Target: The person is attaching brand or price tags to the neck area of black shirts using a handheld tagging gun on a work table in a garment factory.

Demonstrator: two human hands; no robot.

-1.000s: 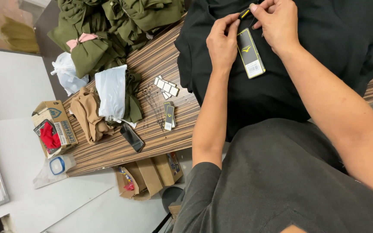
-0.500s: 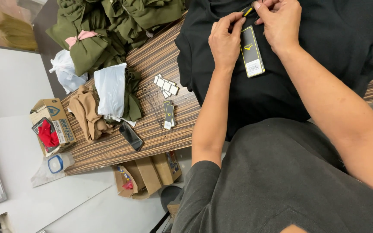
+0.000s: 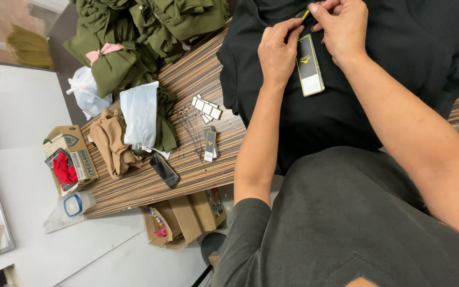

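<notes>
Matt black cloth garment (image 3: 346,106), glossy card tag (image 3: 310,72) — striped wood-grain table (image 3: 187,180), smooth.

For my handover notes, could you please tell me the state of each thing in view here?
black garment: spread flat on the table.
hang tag: lying on the black garment, between both hands.
left hand: fingers pinched near the tag's top.
right hand: fingers pinched near the tag's top.
olive garments: heaped.
cardboard box: open.
phone: screen dark.

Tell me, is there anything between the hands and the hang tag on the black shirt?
Nothing visible. The left hand and right hand already rest at the top of the hang tag, which lies uncovered on the black shirt.
</notes>
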